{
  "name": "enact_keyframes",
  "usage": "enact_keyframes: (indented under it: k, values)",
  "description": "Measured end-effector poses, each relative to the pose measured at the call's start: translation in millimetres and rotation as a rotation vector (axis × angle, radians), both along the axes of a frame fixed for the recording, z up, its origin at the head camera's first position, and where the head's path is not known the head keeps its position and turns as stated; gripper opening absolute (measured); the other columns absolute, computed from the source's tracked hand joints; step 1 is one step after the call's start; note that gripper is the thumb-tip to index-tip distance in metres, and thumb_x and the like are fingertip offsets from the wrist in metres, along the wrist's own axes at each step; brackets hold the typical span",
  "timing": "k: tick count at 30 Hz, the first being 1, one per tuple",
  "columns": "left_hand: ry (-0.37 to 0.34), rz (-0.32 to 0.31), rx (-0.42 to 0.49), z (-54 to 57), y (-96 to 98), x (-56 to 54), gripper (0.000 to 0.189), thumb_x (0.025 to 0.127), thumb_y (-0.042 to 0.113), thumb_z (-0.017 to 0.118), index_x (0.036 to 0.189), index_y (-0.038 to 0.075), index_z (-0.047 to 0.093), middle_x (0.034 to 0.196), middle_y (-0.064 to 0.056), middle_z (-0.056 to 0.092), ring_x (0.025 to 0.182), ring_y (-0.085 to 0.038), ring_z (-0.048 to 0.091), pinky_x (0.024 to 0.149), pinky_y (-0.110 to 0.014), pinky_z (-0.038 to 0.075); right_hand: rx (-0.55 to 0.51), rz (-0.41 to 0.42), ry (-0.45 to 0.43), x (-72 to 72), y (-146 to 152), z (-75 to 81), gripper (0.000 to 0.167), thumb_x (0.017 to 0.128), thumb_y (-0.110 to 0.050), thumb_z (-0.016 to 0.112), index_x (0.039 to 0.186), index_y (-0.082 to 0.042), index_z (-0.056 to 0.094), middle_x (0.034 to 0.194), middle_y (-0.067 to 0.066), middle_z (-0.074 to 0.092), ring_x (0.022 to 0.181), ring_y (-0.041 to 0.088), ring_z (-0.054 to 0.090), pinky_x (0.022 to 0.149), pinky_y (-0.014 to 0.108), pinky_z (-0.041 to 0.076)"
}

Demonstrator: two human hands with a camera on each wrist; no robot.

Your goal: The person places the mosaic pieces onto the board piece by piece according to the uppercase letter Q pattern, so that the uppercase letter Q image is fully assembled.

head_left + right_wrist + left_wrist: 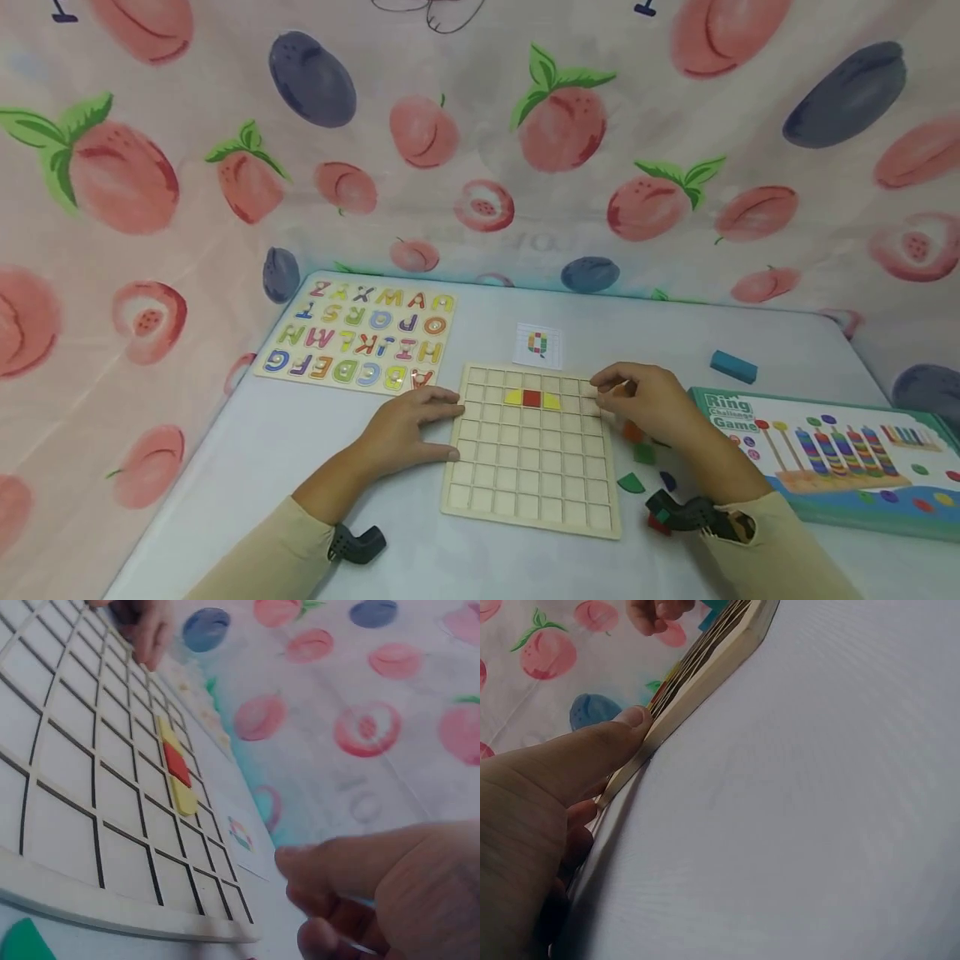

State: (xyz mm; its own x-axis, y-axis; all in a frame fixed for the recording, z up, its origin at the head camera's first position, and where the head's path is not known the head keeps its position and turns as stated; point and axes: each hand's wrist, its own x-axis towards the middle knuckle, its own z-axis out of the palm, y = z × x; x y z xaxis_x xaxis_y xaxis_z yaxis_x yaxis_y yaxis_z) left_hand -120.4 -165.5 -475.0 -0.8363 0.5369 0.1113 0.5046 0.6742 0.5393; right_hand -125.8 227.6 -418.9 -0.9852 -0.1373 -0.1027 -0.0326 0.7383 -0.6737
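Wooden board: a push from the left hand, fingers extended against its left edge, could skew it, unseating the red tile and yellow tiles from upper cells. I see nothing held in the right hand, loosely bent near the board's upper-right corner; its wrist mount could scatter the green piece right of the board. Letter tray, left of the board, contains letters.
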Motion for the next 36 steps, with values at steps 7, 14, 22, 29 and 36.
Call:
enact_keyframes:
  k: [7,14,22,29,36]
  values:
    - [-0.015,0.005,0.013,0.0,0.0,-0.6,0.065,0.079,0.044,0.096,0.137,0.023,0.076,0.143,0.010,0.063,0.135,-0.019,0.058,0.112,-0.045,0.049,-0.009,-0.118,-0.109,11.1,15.6,-3.3,0.031,0.099,-0.024,0.077,0.128,-0.012,0.075,0.127,0.013,0.070,0.096,0.028,0.062,0.069,0.035,0.054]
    - [-0.022,0.005,0.016,0.0,-0.3,-1.4,0.064,0.079,0.044,0.096,0.136,0.023,0.076,0.143,0.010,0.063,0.135,-0.019,0.058,0.112,-0.045,0.049,0.015,-0.234,-0.124,26.4,12.3,-13.6,0.036,0.102,-0.019,0.071,0.135,-0.006,0.069,0.144,0.022,0.060,0.112,0.034,0.058,0.077,0.038,0.055]
    - [-0.019,0.000,0.024,1.1,0.0,-0.8,0.064,0.079,0.043,0.096,0.136,0.022,0.076,0.143,0.009,0.063,0.135,-0.020,0.059,0.112,-0.046,0.049,0.069,-0.288,-0.068,36.4,6.9,-23.3,0.042,0.103,-0.009,0.066,0.143,0.002,0.063,0.147,0.030,0.054,0.136,0.047,0.050,0.110,0.066,0.045]
    - [-0.005,-0.009,0.020,-1.1,-0.7,-1.7,0.064,0.080,0.045,0.095,0.137,0.022,0.076,0.143,0.009,0.064,0.134,-0.019,0.059,0.112,-0.045,0.049,0.118,-0.334,-0.047,37.2,2.8,-28.4,0.041,0.105,-0.005,0.056,0.144,0.006,0.060,0.144,0.033,0.053,0.133,0.049,0.051,0.111,0.067,0.045]
    - [-0.011,-0.005,0.022,-1.8,-0.7,-1.6,0.065,0.079,0.045,0.095,0.136,0.022,0.076,0.143,0.009,0.063,0.135,-0.019,0.059,0.112,-0.045,0.049,0.146,-0.324,-0.043,34.6,1.9,-28.3,0.031,0.102,-0.004,0.059,0.132,0.003,0.066,0.131,0.030,0.059,0.114,0.043,0.056,0.099,0.062,0.052]
